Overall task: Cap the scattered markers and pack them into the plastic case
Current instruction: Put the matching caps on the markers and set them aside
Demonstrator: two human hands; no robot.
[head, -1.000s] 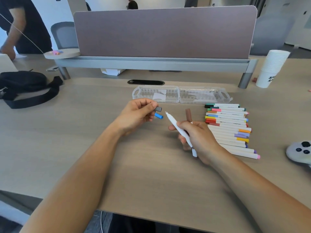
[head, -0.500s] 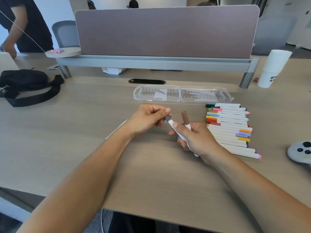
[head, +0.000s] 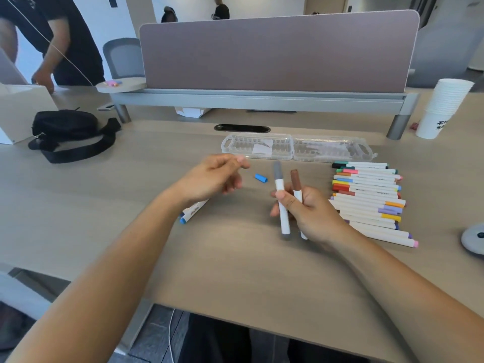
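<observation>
A pale wood-grain worktop (head: 110, 205) runs from its near edge by the person's lap to a mauve fabric divider (head: 277, 51). The clear ribbed plastic case (head: 296, 148) lies open and flat just before the divider. There is bare room to the case's left and in front of it.

Right of the case's front edge lies a packed row of capped white markers (head: 366, 195). The right hand (head: 309, 213), in front of the case, closes its grip round a grey marker (head: 282, 205) and a brown marker (head: 296, 183), both held upright.

Half a second ago the left hand (head: 212, 179) was pushing the grey cap on. Now the cap is seated and the hand has drawn left, its fingers curled with nothing seen in them. A blue cap (head: 261, 178) lies between the hands, and a blue marker (head: 192, 211) shows under the left wrist.
</observation>
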